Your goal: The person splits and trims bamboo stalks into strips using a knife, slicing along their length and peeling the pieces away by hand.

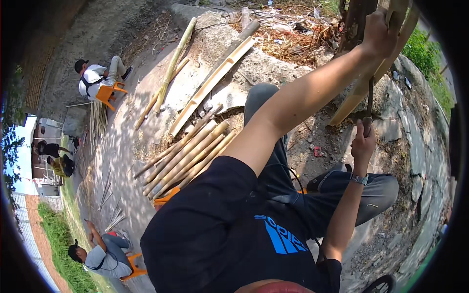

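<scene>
My left hand (380, 36) reaches far up to the right and is closed around the upper end of a drawknife. Lower down, my right hand (363, 144), with a watch on its wrist, grips the tool's other handle. Between the two fists runs the narrow dark blade of the drawknife (371, 96). It crosses a split bamboo length (352, 103), which slants up to the right past my left hand. My left hand hides part of the bamboo and the blade. A dark upright post (352, 27) stands beside the bamboo's upper part.
Several bamboo poles (183, 156) lie piled left of my legs. Beyond them a split bamboo half (215, 84) and a green pole (177, 61) rest on rocky ground. Two people sit on orange stools (105, 94) at the left; others are farther off. A stone slab (410, 132) borders the right.
</scene>
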Demonstrator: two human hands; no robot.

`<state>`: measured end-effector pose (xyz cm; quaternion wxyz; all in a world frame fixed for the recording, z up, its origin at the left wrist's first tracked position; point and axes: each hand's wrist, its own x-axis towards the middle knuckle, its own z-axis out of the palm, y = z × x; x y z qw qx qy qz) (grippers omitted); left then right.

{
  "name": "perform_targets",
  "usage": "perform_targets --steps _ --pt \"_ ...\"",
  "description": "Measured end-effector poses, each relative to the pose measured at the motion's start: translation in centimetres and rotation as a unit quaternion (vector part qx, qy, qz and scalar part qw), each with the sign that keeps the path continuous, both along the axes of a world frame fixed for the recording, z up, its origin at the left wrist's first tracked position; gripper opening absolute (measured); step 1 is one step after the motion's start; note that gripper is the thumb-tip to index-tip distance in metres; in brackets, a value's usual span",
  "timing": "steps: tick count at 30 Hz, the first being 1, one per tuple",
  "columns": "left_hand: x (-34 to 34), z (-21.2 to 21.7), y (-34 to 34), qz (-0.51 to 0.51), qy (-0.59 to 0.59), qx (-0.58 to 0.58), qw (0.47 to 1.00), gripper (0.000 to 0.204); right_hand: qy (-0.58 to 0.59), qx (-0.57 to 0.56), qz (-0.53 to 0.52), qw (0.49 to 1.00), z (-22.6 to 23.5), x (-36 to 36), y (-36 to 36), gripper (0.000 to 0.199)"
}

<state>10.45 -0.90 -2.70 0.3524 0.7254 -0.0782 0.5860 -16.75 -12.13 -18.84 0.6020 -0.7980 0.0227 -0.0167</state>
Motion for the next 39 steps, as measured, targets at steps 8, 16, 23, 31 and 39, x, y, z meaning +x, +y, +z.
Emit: perform_targets --steps 8,16,23,31,39 --pt "-12.0 1.2 -0.7 -0.353 0.081 -0.125 0.924 0.042 -0.043 -0.103 -0.113 0.987 -2.1 -2.3 -2.1 0.036" --pt "-13.5 1.8 -0.3 -0.347 0.095 -0.11 0.926 0.034 -0.055 -0.083 -0.113 0.989 -1.9 -2.8 -2.2 0.033" --pt "-13.7 1.8 -0.3 -0.379 0.065 -0.15 0.911 0.034 -0.022 -0.105 -0.114 0.988 -1.3 -3.2 -2.2 0.043" --pt "-13.7 1.6 0.2 -0.338 0.091 -0.158 0.923 0.036 -0.098 -0.126 -0.143 0.977 -1.4 -3.8 -0.3 0.032" --pt "-14.3 2.0 0.1 -0.215 0.02 -0.202 0.955 0.046 -0.049 -0.192 -0.063 0.978 -1.0 -3.0 -3.1 0.024"
